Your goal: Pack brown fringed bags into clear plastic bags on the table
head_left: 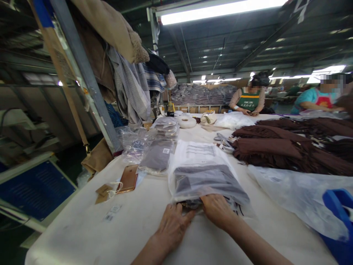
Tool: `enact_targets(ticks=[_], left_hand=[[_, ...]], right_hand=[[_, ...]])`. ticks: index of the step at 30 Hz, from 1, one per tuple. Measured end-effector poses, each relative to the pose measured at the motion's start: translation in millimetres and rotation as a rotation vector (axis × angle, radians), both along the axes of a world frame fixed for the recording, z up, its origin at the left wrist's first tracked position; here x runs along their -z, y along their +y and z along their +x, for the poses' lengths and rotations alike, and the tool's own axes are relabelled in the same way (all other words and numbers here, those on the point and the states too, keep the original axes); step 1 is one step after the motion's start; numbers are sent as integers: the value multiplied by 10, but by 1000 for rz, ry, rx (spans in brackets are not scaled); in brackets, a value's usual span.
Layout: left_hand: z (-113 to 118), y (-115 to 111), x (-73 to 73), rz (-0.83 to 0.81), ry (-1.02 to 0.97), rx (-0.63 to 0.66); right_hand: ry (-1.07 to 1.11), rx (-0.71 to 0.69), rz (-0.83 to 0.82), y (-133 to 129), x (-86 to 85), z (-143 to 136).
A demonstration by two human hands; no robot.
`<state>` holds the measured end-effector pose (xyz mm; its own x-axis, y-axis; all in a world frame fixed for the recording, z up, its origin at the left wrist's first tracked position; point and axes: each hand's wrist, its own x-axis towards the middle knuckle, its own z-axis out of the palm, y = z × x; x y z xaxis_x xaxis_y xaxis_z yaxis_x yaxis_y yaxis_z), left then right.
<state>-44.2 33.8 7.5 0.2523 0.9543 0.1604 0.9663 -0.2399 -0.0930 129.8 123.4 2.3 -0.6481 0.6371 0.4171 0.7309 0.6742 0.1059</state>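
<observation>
A translucent plastic bag (204, 152) with printed lines lies on the white-covered table, its near end towards me. Folded grey fabric (204, 178) shows through the film, and dark material peeks out at the bag's mouth. My left hand (173, 224) is at the left of that near edge, fingers bent onto the film and thumb pointing right. At the right side, my right hand (217, 209) grips the edge with its fingertips partly hidden under the plastic. Both hands touch the bag.
Left of the bag are a grey packaged piece (156, 156), a phone (128, 178) and brown tags (103, 193). Dark brown fringed textiles (275, 149), loose plastic (298, 191) and a blue container (338, 206) are to the right. Two co-workers (249, 99) are across the table.
</observation>
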Motion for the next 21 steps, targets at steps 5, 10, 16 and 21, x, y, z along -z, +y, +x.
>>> enact_targets(ticks=[5,10,16,21], left_hand=[[255,-36,30,-3,108,-85],[616,73,374,85,181,-81],[873,326,747,329,14,-80],[808,549,713,272,-72,99]], right_hand=[[7,-57,127,-47,163,81],[11,-77,194,-48,106,82],[-29,-125,169,66,47,42],[-23,-125,134,125,61,70]])
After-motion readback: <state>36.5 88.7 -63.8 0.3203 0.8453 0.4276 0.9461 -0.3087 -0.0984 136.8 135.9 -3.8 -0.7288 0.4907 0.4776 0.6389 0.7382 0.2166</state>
